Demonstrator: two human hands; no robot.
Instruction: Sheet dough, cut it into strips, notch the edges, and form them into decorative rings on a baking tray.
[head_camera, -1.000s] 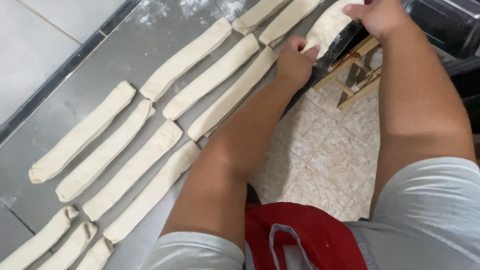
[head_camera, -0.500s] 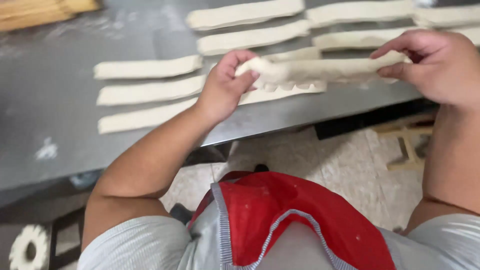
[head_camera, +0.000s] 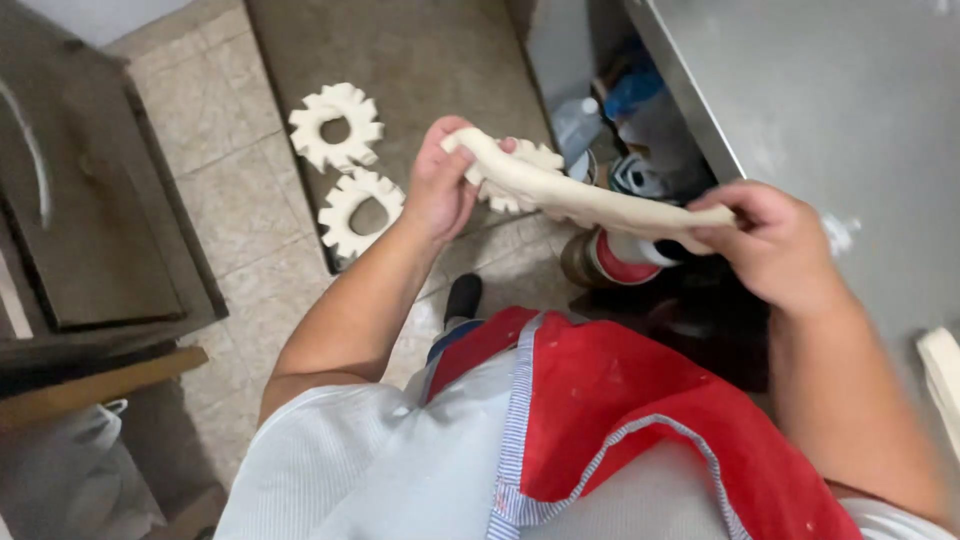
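Note:
A long pale dough strip (head_camera: 580, 198) hangs in the air in front of my body, sagging a little in its middle. My left hand (head_camera: 440, 185) grips its left end, fingers curled round it. My right hand (head_camera: 775, 245) holds its right end, close to the edge of the grey metal table (head_camera: 850, 110). Below the dough I see my red apron (head_camera: 640, 400) and the tiled floor. Another dough piece (head_camera: 940, 365) lies at the table's right edge.
Two white gear-shaped rings (head_camera: 340, 125) (head_camera: 358, 210) lie on the floor to the left. A dark cabinet (head_camera: 90, 200) stands at the far left. Bottles, tins and clutter (head_camera: 620, 170) sit under the table.
I have turned away from the table with the dough strip held between both hands. The rows of dough on the table have left the view; the floor and cabinet now show.

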